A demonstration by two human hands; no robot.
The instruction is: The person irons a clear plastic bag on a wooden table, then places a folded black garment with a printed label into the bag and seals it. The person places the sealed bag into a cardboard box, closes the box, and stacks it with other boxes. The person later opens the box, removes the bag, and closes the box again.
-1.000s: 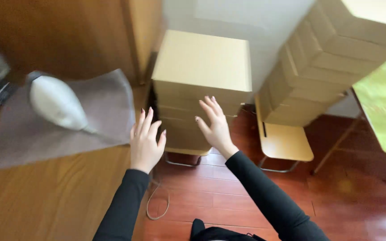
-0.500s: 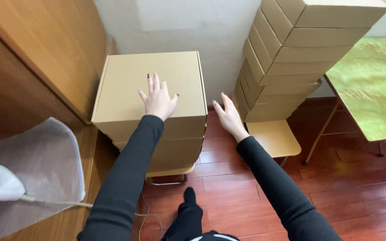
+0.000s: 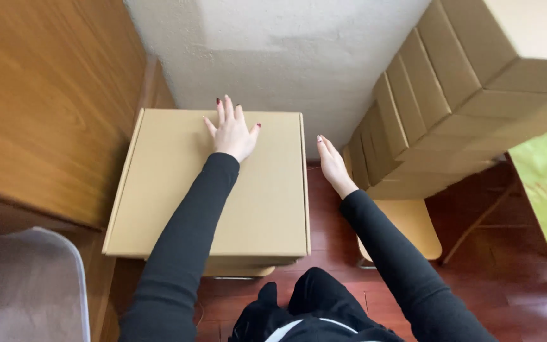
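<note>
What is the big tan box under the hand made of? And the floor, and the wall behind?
The flat tan box under the left hand looks like matte cardboard: dull brown, with folded edges and a seam along its side. The reddish-brown floor looks like polished wood planks, since lines run between boards and it shines. The pale wall seems to be rough plaster or painted concrete, being blotchy and grainy.

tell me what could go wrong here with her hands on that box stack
The left hand lies flat on the top cardboard box, far back near the wall, while the right hand is off its right edge; a one-sided pull might tip or slide it. The leaning stack of boxes on the chair beside it tilts and could topple if bumped.
</note>
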